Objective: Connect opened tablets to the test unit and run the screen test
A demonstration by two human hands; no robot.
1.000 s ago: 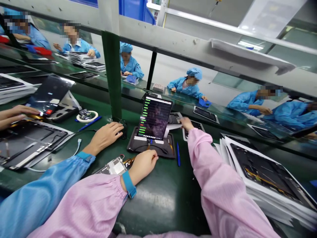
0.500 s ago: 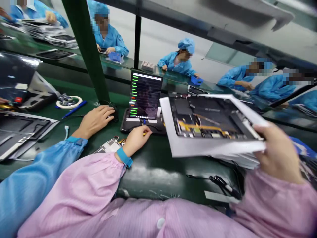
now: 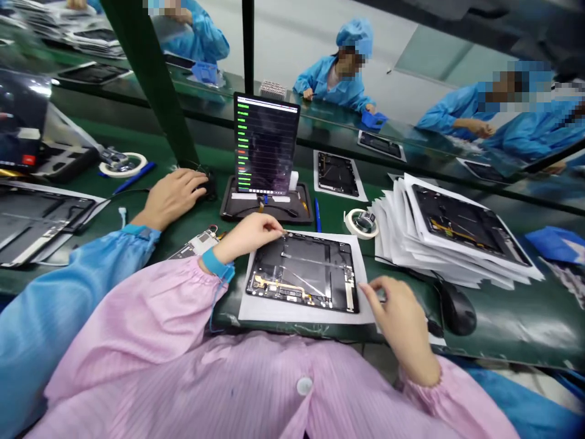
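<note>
An opened tablet housing [image 3: 315,271], black inside with a gold flex cable and thin strips, lies on a white paper sheet [image 3: 274,310] in front of me. My left hand [image 3: 249,241], with a blue wrist strap, reaches to the housing's upper left edge. Its thumb and fingers are pressed together; whatever they pinch is too small to make out. At the sheet's right edge is my right hand [image 3: 400,317], fingers curved and apart, holding nothing visible. Beyond the housing a lit tablet screen [image 3: 266,146] with green and red marks stands in a black tray [image 3: 228,210].
A co-worker's hand [image 3: 176,192] rests on a mouse [image 3: 209,186] at left. To the right stand a stack of papers [image 3: 402,238] topped by another tablet housing [image 3: 466,216], a tape roll [image 3: 361,224] and a black mouse [image 3: 458,310]. A blue pen [image 3: 317,214] lies beyond the housing.
The housing on its paper, held up in my right hand before, now lies on the table. My right hand has come down, leftward, and let go. My left hand moved from the tray to the housing.
</note>
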